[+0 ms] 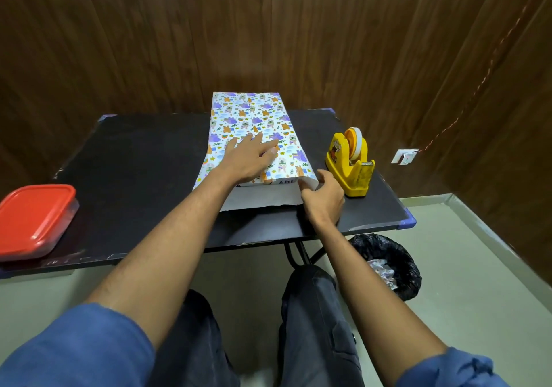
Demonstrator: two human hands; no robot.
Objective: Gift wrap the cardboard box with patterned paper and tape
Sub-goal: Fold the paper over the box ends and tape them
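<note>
Black tabletop (143, 159) against brown wood-panelled wall, patterned paper (251, 117) over the box at centre frame, left hand (249, 159) flat on it, fingers spread, right hand (324, 198) pinching the paper's near corner, yellow tape dispenser (351, 162) right, red-lidded container (34, 221) at left edge, black bin (388, 264) on pale floor lower right

Blue sleeves (89, 348) pushed up past the elbows, bunched in folds; forearms bare; dark grey trousers (313, 327) with creases over both knees.
</note>
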